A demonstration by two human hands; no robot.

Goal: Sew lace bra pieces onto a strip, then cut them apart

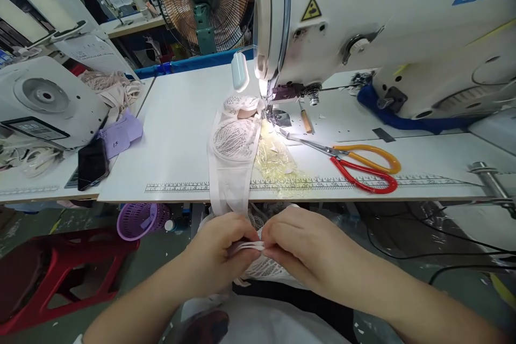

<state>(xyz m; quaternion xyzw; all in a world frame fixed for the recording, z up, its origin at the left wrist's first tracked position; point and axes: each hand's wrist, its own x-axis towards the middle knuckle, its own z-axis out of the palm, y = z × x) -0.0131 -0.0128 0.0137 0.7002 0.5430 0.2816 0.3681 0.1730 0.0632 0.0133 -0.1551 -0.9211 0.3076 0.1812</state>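
A pale pink lace garment piece (234, 142) lies on the white sewing table (177, 123) and hangs over its front edge down to my lap. Below the table edge, my left hand (217, 255) and my right hand (300, 247) both pinch a thin folded strap or edge of that lace fabric (250, 247) between fingertips, close together. The far end of the garment sits under the needle area of the white sewing machine (363, 21).
Red and orange handled scissors (358, 164) lie right of the fabric. A yellowish clear scrap (276, 164) lies beside the lace. A phone (92, 164), purple paper (121, 134), another machine (44, 99) and a fan (205, 0) are left. A purple basket (139, 220) and red stool (60, 274) stand below.
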